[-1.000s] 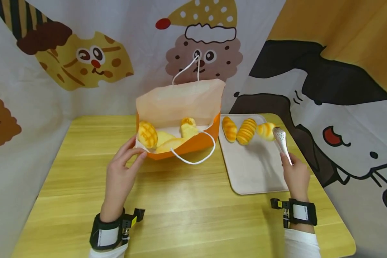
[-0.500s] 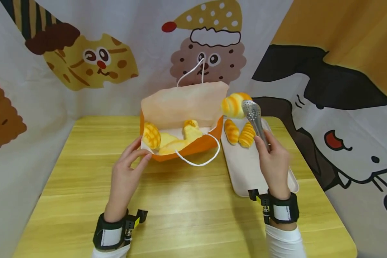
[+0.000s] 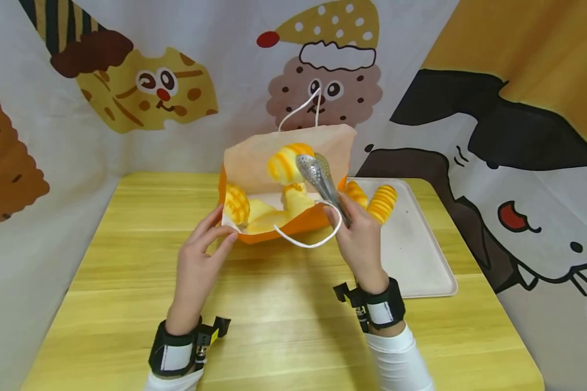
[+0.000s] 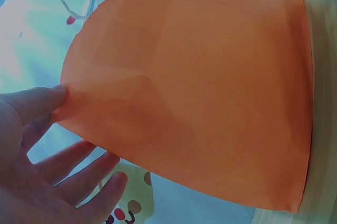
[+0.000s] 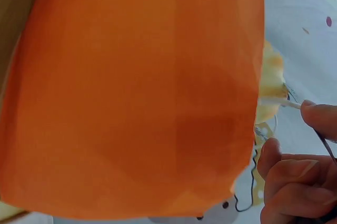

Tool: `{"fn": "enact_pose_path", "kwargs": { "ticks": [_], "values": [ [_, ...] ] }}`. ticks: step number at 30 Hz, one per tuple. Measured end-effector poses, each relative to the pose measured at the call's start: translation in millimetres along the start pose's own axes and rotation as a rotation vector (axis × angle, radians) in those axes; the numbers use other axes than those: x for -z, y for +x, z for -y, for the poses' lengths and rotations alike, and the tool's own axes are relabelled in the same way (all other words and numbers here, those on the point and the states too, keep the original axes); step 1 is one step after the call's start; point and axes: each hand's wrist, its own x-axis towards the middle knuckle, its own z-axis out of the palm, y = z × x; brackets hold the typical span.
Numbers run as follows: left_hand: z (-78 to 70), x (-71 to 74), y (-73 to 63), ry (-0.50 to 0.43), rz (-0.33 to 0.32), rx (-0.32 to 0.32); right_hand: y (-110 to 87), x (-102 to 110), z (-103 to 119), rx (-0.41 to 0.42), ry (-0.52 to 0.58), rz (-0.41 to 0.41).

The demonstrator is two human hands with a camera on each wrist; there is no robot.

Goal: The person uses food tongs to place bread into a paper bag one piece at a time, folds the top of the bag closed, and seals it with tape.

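Observation:
My right hand [image 3: 361,239] grips metal tongs [image 3: 318,176], which pinch a striped bread roll [image 3: 287,164] above the open mouth of an orange paper bag [image 3: 309,220]. At the bag's left corner, my left hand [image 3: 203,260] pinches the rim between thumb and fingers; the left wrist view shows the thumb [image 4: 45,98] on the orange paper. Inside the bag lie a grid-patterned bun [image 3: 237,204] and several pale yellow breads [image 3: 266,217]. The white front handle [image 3: 309,245] loops close to my right hand. In the right wrist view the bag hides most of the roll.
A beige tray [image 3: 420,260] lies on the right of the wooden table [image 3: 274,326], holding two bread rolls, one a ridged roll [image 3: 382,203] and the other partly behind my right hand. A printed curtain [image 3: 244,65] hangs behind the table.
My right hand has lifted the striped roll off the tray with the tongs and carried it left, over the bag. My left hand keeps its hold on the bag's rim.

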Motion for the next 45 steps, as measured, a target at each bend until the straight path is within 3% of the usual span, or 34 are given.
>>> {"fn": "enact_pose_path", "kwargs": {
  "ticks": [11,24,38,42,45],
  "values": [
    [13.8,-4.8,-2.8,0.004,-0.001,0.017,-5.1,-15.1,1.7,0.006,-0.025,0.042],
    [11.7,-5.0,-2.1,-0.013,-0.009,0.009,-6.7,-17.1,2.1,-0.081,0.044,0.097],
    [12.8,-4.6,-0.6,0.021,-0.018,0.033,-6.5,-15.0,-2.9,-0.119,0.107,0.128],
    [12.7,-5.0,-0.4,0.022,-0.017,0.034,-9.1,-9.1,-11.1,-0.151,0.184,0.101],
    [12.6,-5.4,-0.9,0.022,-0.007,0.042,-14.5,1.2,-24.1,-0.227,0.241,0.052]
  ]
}}
